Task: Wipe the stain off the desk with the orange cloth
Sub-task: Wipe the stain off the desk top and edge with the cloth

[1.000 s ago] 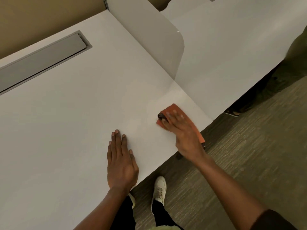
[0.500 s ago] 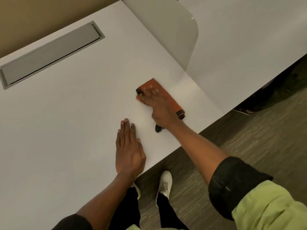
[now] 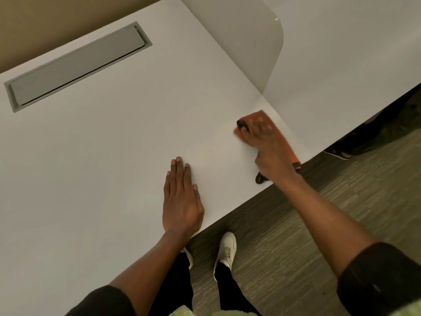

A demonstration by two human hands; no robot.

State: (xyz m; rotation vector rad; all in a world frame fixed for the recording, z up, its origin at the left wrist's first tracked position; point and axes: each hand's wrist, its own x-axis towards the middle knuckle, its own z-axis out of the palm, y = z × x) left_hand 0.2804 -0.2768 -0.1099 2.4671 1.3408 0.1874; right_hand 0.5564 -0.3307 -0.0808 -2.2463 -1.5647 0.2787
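Our right hand (image 3: pixel 270 147), fingers straight, pressing the orange cloth (image 3: pixel 258 115) onto the bench (image 3: pixel 114 167) near its front edge, our left hand (image 3: pixel 181 201) flat alongside, fingers together

A long grey cable flap (image 3: pixel 77 65) lies flush in its frame at far left, near a tan wall (image 3: pixel 45 23). A rounded divider panel (image 3: pixel 239 35) stands upright beside the neighbouring table (image 3: pixel 341 53). White sneakers (image 3: pixel 226 249) stand on striped grey carpet (image 3: pixel 296 224).

Right hand (image 3: pixel 268 144) presses orange cloth (image 3: pixel 259 116) onto white desk (image 3: pixel 114 156); left hand (image 3: pixel 181 201) lies flat.
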